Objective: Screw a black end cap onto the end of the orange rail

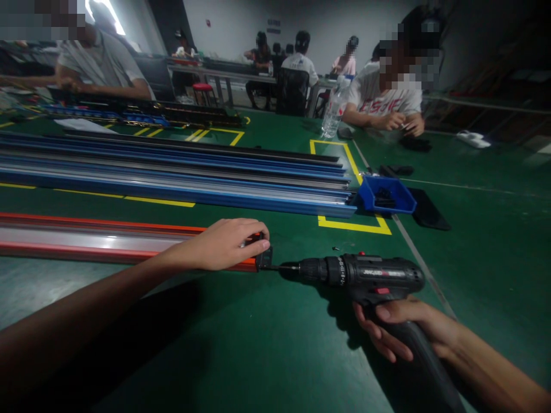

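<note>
My left hand (pixel 228 244) is closed over the right end of a long orange-red and silver metal profile (pixel 107 241), its fingers wrapped round the black end cap (pixel 264 258) there. In my right hand (pixel 400 327) is a black cordless drill (pixel 370 274) with red buttons, held by its grip and lying level. The drill's bit (pixel 279 267) points left and its tip meets the end cap; whether a screw sits between them is too small to tell. A small dark screw (pixel 336 248) lies on the green table just behind the drill's chuck.
Several blue and black profiles (pixel 215 178) lie side by side beyond the orange one. A blue bin (pixel 390 195) with small dark parts stands at their right end, beside a dark phone-like slab (pixel 426 207). Farther back are a water bottle (pixel 333 109) and co-workers at the table.
</note>
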{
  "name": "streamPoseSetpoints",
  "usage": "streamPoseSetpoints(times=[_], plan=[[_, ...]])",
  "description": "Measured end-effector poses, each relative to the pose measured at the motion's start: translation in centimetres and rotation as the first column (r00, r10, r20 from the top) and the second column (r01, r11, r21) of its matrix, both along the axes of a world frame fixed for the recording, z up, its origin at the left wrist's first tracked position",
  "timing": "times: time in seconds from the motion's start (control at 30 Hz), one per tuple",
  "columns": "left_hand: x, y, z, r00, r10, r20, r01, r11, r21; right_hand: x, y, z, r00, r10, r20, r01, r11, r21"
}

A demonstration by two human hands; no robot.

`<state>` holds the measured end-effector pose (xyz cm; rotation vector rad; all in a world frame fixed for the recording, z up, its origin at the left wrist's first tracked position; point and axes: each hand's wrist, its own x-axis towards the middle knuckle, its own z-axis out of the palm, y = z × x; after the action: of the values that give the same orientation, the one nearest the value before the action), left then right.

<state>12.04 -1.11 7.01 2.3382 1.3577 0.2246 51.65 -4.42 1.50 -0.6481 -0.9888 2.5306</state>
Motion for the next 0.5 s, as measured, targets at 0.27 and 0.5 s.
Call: streamPoseSetpoints(times=[0.27,0.5], plan=[[-0.03,0.04,-0.11,1.000,-0.006,-0.004,0.006,1.000,0.011,0.18,-0.03,0.04,1.000,0.006,-0.005,-0.006,1.000,-0.024],[-0.01,0.05,-0.08,1.000,0.003,-0.007,-0.003,1.000,0.002,0.06,-0.05,0.20,1.000,0.007,-0.008,-0.008,0.999,-0.043]])
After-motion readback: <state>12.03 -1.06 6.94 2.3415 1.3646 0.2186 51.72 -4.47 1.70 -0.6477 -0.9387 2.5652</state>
